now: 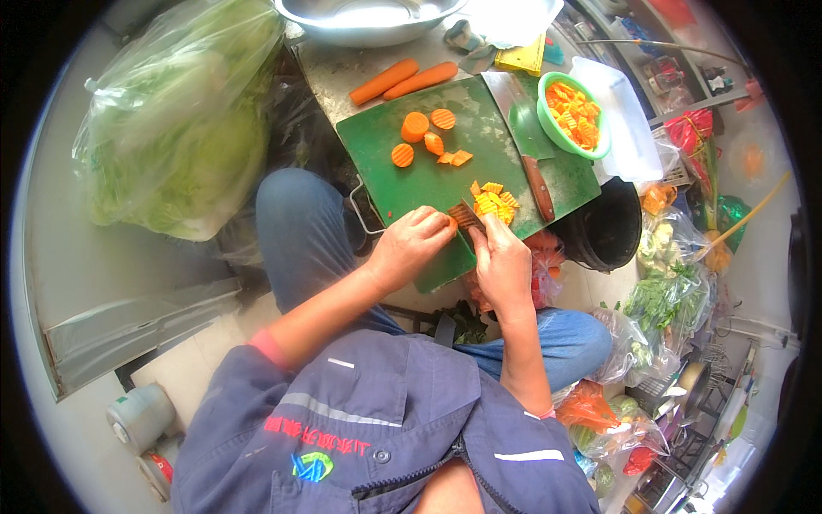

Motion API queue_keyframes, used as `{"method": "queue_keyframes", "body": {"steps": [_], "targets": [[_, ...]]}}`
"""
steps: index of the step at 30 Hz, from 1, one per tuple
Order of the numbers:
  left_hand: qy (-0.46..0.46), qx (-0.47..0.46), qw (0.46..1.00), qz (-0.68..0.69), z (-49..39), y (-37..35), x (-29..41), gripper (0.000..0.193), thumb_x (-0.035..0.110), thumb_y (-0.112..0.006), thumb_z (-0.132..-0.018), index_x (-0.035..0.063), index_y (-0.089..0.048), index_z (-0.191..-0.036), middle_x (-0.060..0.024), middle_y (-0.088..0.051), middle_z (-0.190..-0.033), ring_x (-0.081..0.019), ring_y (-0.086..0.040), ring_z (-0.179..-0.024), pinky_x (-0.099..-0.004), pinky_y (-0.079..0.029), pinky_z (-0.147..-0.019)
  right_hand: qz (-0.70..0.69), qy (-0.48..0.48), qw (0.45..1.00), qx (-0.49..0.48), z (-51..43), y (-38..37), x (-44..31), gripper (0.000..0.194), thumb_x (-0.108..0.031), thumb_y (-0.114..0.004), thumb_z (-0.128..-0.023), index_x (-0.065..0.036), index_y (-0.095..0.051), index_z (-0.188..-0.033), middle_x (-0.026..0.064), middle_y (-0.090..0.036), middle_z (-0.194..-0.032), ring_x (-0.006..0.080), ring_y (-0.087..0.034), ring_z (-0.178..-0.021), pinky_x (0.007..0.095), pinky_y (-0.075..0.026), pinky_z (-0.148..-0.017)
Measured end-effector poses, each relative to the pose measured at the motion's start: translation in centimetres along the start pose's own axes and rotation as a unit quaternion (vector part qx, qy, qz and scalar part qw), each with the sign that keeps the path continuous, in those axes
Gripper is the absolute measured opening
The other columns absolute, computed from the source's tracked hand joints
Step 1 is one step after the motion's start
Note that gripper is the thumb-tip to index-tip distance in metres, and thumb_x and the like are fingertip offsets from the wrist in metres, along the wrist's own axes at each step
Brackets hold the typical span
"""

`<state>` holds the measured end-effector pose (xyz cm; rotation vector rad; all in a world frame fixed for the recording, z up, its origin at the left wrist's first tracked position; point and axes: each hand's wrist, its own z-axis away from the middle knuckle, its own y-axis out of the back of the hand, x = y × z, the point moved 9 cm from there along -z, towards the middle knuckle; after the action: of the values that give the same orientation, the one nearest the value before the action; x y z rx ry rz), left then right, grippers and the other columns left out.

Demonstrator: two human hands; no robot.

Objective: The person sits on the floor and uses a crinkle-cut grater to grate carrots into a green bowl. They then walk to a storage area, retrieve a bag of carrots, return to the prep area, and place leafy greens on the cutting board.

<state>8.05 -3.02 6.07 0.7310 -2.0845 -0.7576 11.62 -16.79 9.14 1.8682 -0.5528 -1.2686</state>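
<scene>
Over the near edge of a green cutting board, my left hand pinches a carrot piece, mostly hidden by the fingers. My right hand grips a crinkle-cut blade, held right beside that piece. Just beyond the blade lies a small heap of wavy carrot slices. Farther up the board are a thick carrot chunk, ridged carrot rounds and a few smaller cut pieces. A cleaver with a wooden handle rests on the board's right side.
Two whole carrots lie behind the board, below a steel basin. A green bowl of cut carrots stands at the right, beside a white plastic tub. Under the board's right corner is a black bucket. Bagged leafy vegetables stand left.
</scene>
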Motion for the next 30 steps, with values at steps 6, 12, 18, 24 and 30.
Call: {"method": "queue_keyframes", "body": {"steps": [6, 12, 18, 24, 30], "targets": [[-0.029, 0.023, 0.999, -0.036, 0.8, 0.7, 0.5, 0.033, 0.012, -0.067, -0.081, 0.0060, -0.070, -0.113, -0.0069, -0.068, -0.117, -0.0267, -0.067, -0.114, -0.0377, -0.058, -0.098, -0.007, 0.000, 1.000, 0.028, -0.4, 0.7, -0.4, 0.013, -0.008, -0.070, -0.099, -0.005, -0.066, -0.111, 0.0194, -0.070, -0.099, 0.0438, -0.070, -0.093, 0.0489, -0.055, -0.076], [-0.020, -0.009, 1.000, -0.005, 1.0, 0.2, 0.4, 0.032, 0.011, -0.068, -0.082, 0.0066, -0.069, -0.113, -0.0072, -0.067, -0.118, -0.0271, -0.068, -0.114, -0.0359, -0.060, -0.095, 0.015, 0.028, 1.000, 0.003, -0.9, -0.4, -1.3, 0.008, -0.008, -0.068, -0.098, -0.006, -0.066, -0.106, 0.0172, -0.068, -0.095, 0.0413, -0.069, -0.090, 0.0500, -0.055, -0.075], [-0.044, 0.000, 0.999, 0.007, 0.8, -0.1, 0.8, 0.031, 0.012, -0.068, -0.081, 0.0065, -0.069, -0.111, -0.0067, -0.066, -0.115, -0.0247, -0.067, -0.112, -0.0349, -0.060, -0.093, 0.024, 0.038, 0.999, 0.008, -0.5, 0.4, -2.3, 0.007, -0.011, -0.068, -0.099, -0.007, -0.064, -0.104, 0.0146, -0.066, -0.092, 0.0385, -0.068, -0.090, 0.0492, -0.054, -0.074], [-0.039, 0.009, 0.999, 0.020, 0.9, -0.4, 0.5, 0.030, 0.012, -0.068, -0.081, 0.0060, -0.069, -0.111, -0.0060, -0.066, -0.113, -0.0241, -0.066, -0.111, -0.0346, -0.060, -0.092, 0.045, 0.081, 0.995, -0.020, -0.6, 0.0, -3.9, 0.007, -0.010, -0.068, -0.098, -0.007, -0.062, -0.102, 0.0129, -0.064, -0.091, 0.0357, -0.067, -0.088, 0.0479, -0.055, -0.073], [-0.033, -0.008, 0.999, 0.012, 1.3, -0.7, 0.4, 0.030, 0.013, -0.068, -0.080, 0.0056, -0.069, -0.110, -0.0065, -0.065, -0.111, -0.0243, -0.066, -0.110, -0.0351, -0.060, -0.091, 0.064, 0.083, 0.994, -0.021, -1.9, -0.7, -3.3, 0.005, -0.008, -0.066, -0.097, -0.007, -0.062, -0.100, 0.0130, -0.065, -0.091, 0.0357, -0.068, -0.088, 0.0476, -0.056, -0.073]]}}
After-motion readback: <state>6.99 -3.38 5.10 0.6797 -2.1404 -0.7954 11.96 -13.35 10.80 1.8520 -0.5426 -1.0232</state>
